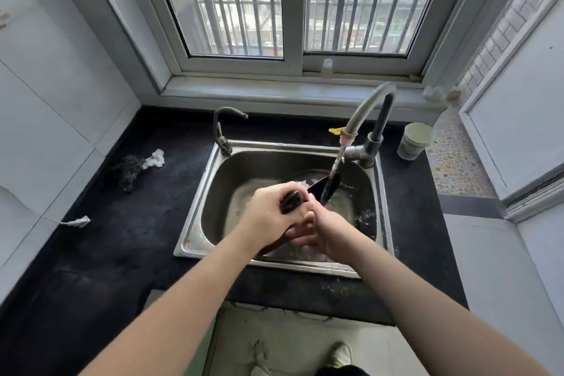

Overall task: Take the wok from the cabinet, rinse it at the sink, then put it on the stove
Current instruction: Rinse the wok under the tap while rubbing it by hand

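Both forearms reach over the sink [195,241] — left hand [268,217] clenching the wok [328,189] handle, right hand [326,235] rubbing beneath, grip unclear — best rotate it slowly under the tap [366,119].

We are standing in a home kitchen. A steel sink [195,235] is sitting in a black counter [128,241] right under our hands [271,210], and a tap [366,113] beyond them is running water into the basin. A second, smaller spout [222,128] is rising at the sink's far left corner. Left of the hands, a scourer [129,171] and a rag [156,158] are lying on the counter; to the far right a cup [415,140] is standing. Ahead, a barred window [293,0] is facing other buildings, and white tiles [45,76] are lining the walls.
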### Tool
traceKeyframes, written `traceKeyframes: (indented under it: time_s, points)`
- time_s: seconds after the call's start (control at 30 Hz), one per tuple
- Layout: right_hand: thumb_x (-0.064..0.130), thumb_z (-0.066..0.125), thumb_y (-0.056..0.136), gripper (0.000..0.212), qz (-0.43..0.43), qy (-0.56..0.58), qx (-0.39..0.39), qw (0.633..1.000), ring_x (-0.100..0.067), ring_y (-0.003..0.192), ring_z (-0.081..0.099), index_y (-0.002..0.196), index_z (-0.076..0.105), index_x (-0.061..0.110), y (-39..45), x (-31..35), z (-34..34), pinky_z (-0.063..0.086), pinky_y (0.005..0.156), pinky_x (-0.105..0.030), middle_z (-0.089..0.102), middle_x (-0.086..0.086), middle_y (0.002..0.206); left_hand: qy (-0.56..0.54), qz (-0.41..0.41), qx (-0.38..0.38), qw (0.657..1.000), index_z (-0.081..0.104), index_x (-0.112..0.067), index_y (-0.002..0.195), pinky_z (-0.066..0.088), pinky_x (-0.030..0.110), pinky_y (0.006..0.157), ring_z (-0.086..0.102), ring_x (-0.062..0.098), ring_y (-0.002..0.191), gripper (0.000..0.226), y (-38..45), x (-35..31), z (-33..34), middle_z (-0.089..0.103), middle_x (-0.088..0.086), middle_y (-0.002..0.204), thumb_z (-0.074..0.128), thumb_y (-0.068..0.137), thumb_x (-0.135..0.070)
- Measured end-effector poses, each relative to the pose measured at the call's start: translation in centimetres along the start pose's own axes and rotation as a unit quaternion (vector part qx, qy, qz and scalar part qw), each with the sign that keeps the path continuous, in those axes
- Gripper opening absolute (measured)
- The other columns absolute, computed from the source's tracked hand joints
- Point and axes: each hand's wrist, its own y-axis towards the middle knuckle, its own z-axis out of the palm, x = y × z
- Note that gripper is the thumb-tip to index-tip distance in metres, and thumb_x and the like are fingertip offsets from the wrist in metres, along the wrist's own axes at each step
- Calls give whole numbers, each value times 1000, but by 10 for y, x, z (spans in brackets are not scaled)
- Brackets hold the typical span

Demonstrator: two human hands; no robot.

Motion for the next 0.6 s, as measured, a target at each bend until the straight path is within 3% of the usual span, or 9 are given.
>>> traceKeyframes:
  time_s: [0.1,0.17,0.3,0.47,0.6]
  points:
    - [47,40,100,42,7,-43,-64,997,-10,44,59,80,56,13,-9,-1,-42,43,45,-21,70,-3,64,-18,-8,10,1000,71,-22,93,51,23,89,67,2,94,9,11,0,-5,72,-13,94,73,84,-25]
    - [39,41,101,36,8,-31,-102,994,-8,40,56,78,54,15,-12,5,-69,40,42,-18,68,-1,60,-28,-17,20,999,71,-20,94,51,26,92,67,6,96,9,15,2,-10,72,-11,96,72,86,-21]
    - [33,43,101,31,-15,-8,-180,984,-8,43,53,78,55,16,-4,23,-120,40,41,-18,67,2,58,-49,-20,31,998,70,-16,95,50,33,96,67,12,100,8,12,-1,-6,73,-5,99,71,87,-15]
    - [26,43,100,25,-57,-54,-229,970,-12,52,55,89,59,11,25,45,-160,42,38,-17,65,-5,72,-51,11,66,996,69,-10,95,51,30,96,68,13,103,10,3,-7,6,74,-4,103,72,85,-10]
    - [29,42,101,23,-114,-126,-232,958,-16,61,59,95,58,13,48,66,-174,44,50,-23,65,-10,86,-65,23,77,995,69,-6,97,52,31,96,68,13,105,13,0,-12,19,73,0,106,72,84,-9]
